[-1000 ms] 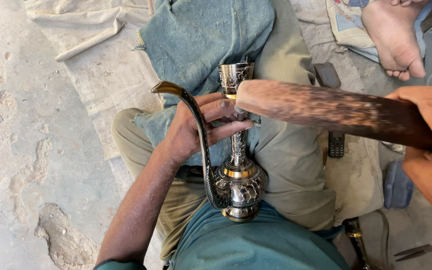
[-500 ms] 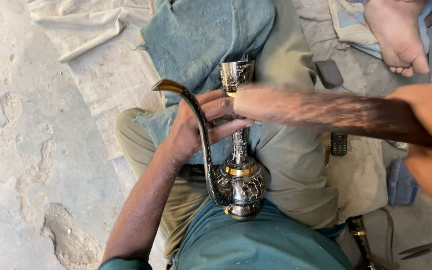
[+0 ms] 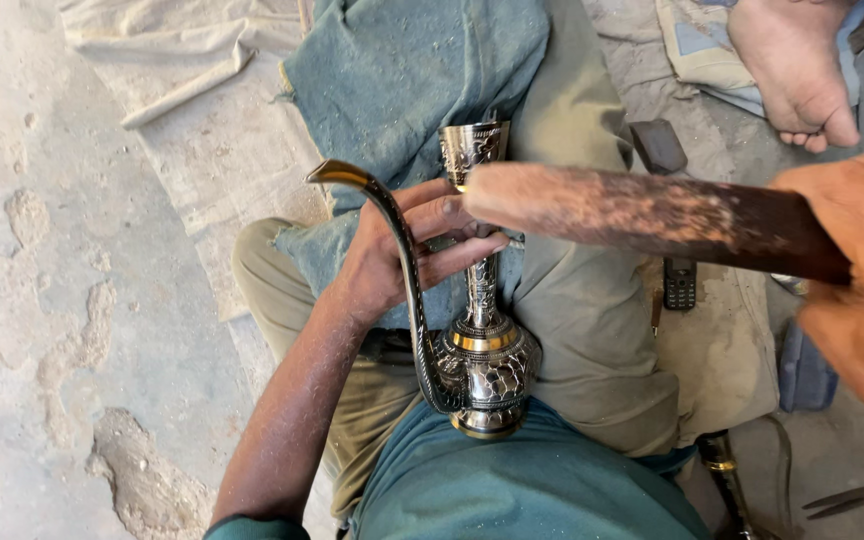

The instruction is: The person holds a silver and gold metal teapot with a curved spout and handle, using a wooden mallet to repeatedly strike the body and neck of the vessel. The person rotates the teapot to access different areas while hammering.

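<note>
the left hand [image 3: 407, 255] is wrapping around the slim neck of an engraved silver and brass metal ewer with a long curved spout [image 3: 477, 340], its fingers [image 3: 452, 250] lying close together across the stem and the thumb reaching over toward the mouth. the ewer is lying along the person's lap, its round belly pressing against the teal shirt [image 3: 512, 490] and its open engraved mouth pointing away, over a worn blue-grey cloth [image 3: 402, 70] that is covering the knees. the spout is curving up past the wrist, its brass tip hanging free in the air. the right hand [image 3: 862, 290] is gripping the dark end of a long brown wooden mallet, pale and scuffed at its head [image 3: 642, 215], fingers curled shut on the handle. the mallet's pale end is sitting just beside the ewer's neck, near the left fingertips; whether it is touching the metal cannot be told. a small dark mobile phone [image 3: 679, 283] is lying on the khaki trousers [image 3: 592, 330]. another person's bare foot [image 3: 792, 70] is resting at the top right.
</note>
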